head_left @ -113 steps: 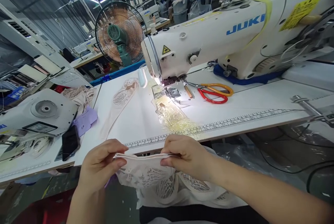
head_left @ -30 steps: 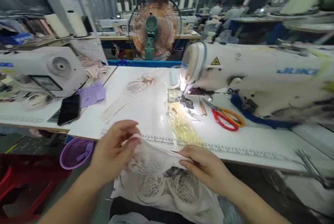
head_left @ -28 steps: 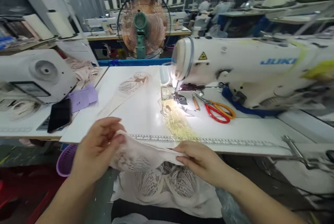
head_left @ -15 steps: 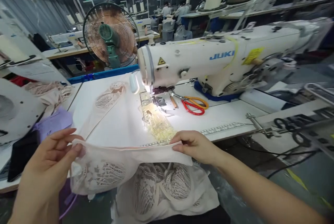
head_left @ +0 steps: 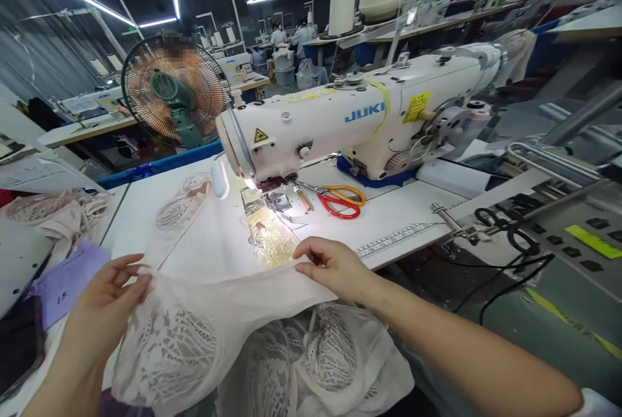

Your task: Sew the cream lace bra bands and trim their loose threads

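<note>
Sagging now where it ran straight before, the cloth (head_left: 199, 326) hangs by its top edge at the near side of the bench (head_left: 214, 236). Left fingers (head_left: 130, 294) pinch its upper left corner; right fingers (head_left: 311, 271) pinch that edge farther right. It partly hides a bra (head_left: 335, 355) below. Beyond lie scissors (head_left: 343, 201), beside the sewing machine (head_left: 311, 132), with the fan (head_left: 170, 90) behind.

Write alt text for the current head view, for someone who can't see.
A person's left hand and right hand hold pale lace fabric by its upper edge, with another lace piece below. Beyond is a white table bearing a JUKI sewing machine and scissors with red and orange handles; a fan stands behind.
</note>
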Demonstrator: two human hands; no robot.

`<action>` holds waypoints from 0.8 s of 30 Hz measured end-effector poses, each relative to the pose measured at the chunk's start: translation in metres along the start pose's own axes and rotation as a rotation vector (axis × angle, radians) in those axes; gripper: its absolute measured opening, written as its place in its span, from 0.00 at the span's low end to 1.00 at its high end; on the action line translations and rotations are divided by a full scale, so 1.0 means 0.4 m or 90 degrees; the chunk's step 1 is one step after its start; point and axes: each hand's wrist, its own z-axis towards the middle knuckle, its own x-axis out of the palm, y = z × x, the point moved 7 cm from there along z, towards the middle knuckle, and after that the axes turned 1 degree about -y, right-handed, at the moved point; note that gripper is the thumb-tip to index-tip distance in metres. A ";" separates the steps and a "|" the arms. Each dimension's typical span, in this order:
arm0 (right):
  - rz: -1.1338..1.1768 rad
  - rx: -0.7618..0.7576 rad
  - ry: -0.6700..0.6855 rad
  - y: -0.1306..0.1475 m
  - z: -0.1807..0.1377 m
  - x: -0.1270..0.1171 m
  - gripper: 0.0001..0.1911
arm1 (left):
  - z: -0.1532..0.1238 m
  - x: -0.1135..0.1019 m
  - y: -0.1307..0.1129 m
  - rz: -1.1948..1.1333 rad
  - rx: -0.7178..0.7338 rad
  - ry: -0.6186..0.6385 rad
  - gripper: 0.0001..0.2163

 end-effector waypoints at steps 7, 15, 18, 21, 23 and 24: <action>-0.109 -0.082 -0.007 0.013 0.027 -0.020 0.04 | 0.042 0.064 -0.059 0.243 0.185 0.038 0.17; -0.214 -0.171 0.001 0.025 -0.001 -0.005 0.04 | -0.077 0.334 -0.095 0.526 0.363 0.560 0.10; -0.202 -0.175 0.004 0.030 -0.006 -0.009 0.05 | -0.061 0.360 -0.078 0.531 0.350 0.594 0.07; -0.168 -0.145 0.017 0.022 -0.007 -0.011 0.06 | -0.056 0.353 -0.066 0.532 0.320 0.605 0.05; -0.142 -0.101 0.019 0.007 -0.007 -0.013 0.07 | -0.062 0.339 -0.068 0.524 0.293 0.607 0.04; -0.131 -0.076 0.017 -0.003 -0.007 -0.015 0.06 | -0.066 0.331 -0.071 0.520 0.280 0.607 0.04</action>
